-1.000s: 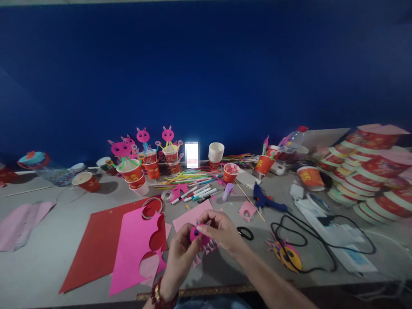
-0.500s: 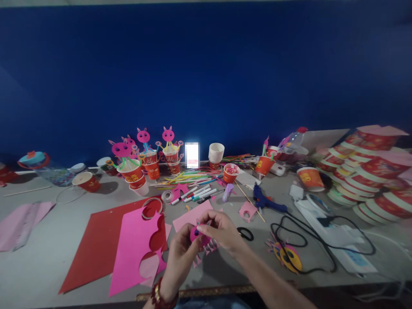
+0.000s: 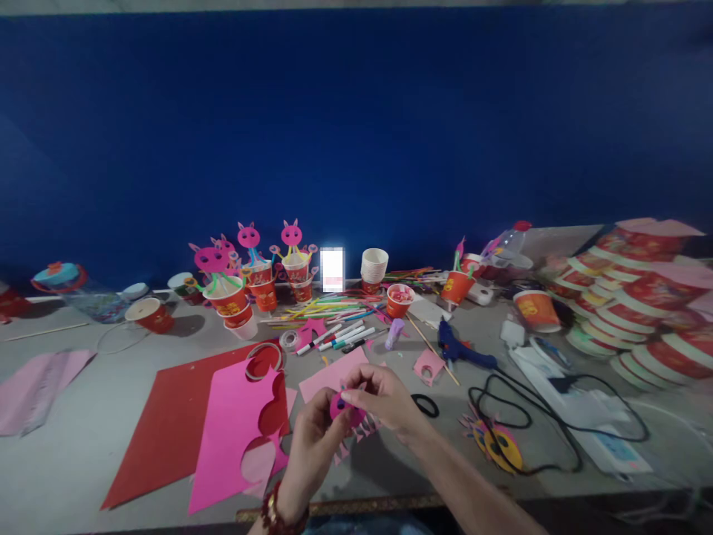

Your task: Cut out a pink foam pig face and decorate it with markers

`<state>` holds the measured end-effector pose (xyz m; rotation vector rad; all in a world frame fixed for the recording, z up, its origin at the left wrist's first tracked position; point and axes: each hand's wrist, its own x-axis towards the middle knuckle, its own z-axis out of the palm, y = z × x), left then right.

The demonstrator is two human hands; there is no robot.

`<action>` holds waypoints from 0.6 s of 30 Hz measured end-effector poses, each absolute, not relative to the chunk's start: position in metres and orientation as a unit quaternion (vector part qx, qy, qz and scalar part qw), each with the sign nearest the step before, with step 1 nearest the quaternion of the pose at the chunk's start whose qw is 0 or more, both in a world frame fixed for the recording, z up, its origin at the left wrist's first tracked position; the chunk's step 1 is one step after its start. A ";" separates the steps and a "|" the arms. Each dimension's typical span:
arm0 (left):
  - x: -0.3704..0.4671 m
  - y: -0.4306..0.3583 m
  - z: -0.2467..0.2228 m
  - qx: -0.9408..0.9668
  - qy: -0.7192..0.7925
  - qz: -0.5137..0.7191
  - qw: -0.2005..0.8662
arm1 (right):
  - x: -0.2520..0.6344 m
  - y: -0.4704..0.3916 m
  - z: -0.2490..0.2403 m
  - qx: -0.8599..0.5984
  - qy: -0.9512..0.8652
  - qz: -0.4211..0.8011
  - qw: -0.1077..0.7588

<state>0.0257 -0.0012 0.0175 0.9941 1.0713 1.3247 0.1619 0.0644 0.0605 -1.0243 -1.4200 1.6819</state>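
Between both hands is a round magenta paper animal face (image 3: 355, 416) with ears at the top and a dark eye spot. My left hand (image 3: 316, 432) pinches its left side. My right hand (image 3: 384, 401) grips it from the upper right, the thumb pressed on the front near the eye. Fingers cover part of the face. Below it a pale pink fringed paper piece (image 3: 363, 432) shows; whether it is joined to the face I cannot tell. Just beyond my hands lies a pale pink paper sheet (image 3: 328, 377).
Red card (image 3: 161, 423) and cut magenta card (image 3: 220, 438) lie left. Markers (image 3: 339, 336) are behind my hands. A blue glue gun (image 3: 462, 348) and its black cord (image 3: 535, 397) lie right. Cups with pink animal figures (image 3: 226, 297) stand back left; stacked cups (image 3: 629, 297) lean far right.
Almost nothing differs. Both hands keep the same hold on the magenta face, and the things on the table stay where they were.
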 end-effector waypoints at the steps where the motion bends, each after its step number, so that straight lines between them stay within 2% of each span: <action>1: 0.026 -0.001 0.017 0.422 0.454 0.560 0.550 | 0.162 0.064 0.061 -0.397 -0.547 0.649 0.349; 18: 0.025 0.000 0.021 0.433 0.457 0.558 0.540 | 0.164 0.066 0.057 -0.387 -0.564 0.636 0.356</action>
